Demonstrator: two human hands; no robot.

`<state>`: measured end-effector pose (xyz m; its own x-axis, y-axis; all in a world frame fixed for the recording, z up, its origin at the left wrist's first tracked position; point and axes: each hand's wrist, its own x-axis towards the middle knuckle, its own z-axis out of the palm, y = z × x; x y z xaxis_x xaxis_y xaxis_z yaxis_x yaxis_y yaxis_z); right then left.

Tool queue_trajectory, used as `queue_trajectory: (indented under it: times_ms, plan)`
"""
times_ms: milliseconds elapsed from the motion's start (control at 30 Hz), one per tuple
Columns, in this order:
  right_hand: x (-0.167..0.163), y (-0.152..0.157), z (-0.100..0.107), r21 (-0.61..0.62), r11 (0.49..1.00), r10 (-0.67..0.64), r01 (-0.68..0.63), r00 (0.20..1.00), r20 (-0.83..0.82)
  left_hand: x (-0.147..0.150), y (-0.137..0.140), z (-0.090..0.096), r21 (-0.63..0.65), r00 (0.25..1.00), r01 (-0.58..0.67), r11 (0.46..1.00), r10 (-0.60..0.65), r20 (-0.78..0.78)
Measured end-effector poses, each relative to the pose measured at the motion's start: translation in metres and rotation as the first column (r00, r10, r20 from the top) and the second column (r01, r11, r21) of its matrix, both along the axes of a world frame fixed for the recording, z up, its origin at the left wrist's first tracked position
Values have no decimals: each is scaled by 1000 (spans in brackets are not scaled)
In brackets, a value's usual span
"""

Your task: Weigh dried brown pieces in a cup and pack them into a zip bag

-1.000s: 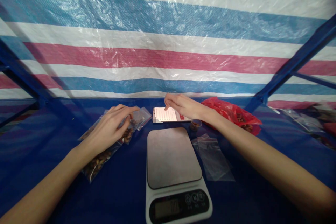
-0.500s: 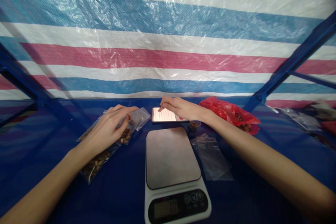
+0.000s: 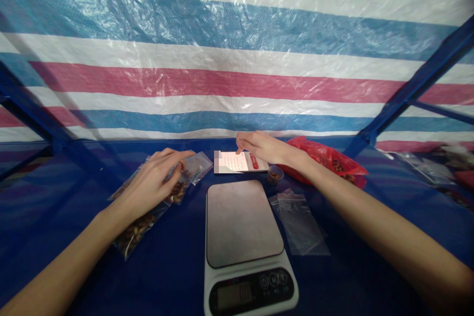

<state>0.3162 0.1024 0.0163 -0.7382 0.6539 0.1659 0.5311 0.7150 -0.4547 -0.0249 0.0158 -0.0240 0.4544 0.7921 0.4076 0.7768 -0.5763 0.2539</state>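
Note:
My left hand [image 3: 159, 173] lies over clear zip bags, its fingers stretched out and holding nothing. Brown dried pieces fill the nearer zip bag [image 3: 135, 232], and a smaller zip bag [image 3: 198, 165] sticks out past the fingertips. At the back, my right hand [image 3: 261, 145] hovers at the far edge of a lying phone [image 3: 233, 163]. One finger points down at the lit screen; whether it touches cannot be made out. That hand grips nothing. Nearer to me stands a kitchen scale [image 3: 242, 222] with a bare plate and a display that seems to read 0.0.
Right of the phone sits a small clear cup [image 3: 274, 174] with brown bits inside. A red plastic bag [image 3: 314, 153] with brown pieces lies behind my right forearm. Flat clear zip bags [image 3: 301, 224] rest beside the scale. Blue frame posts [image 3: 392, 98] and a striped sheet [image 3: 222, 79] border the blue surface.
My right hand has shifted right and slightly back across the phone, uncovering more of its screen and the small cup. My left hand has stayed put.

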Motion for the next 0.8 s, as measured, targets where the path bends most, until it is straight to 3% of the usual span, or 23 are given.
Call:
queue_trajectory:
  times_ms: [500, 800]
  plan:
    - [-4, 1, -12, 50, 997, 55, -55, 999, 0, 1, -2, 2, -24, 1000, -12, 1000, 12, 12]
    - [0, -1, -4, 54, 998, 28, -30, 999, 44, -1, 0, 0, -25, 1000, -10, 1000, 11, 9]
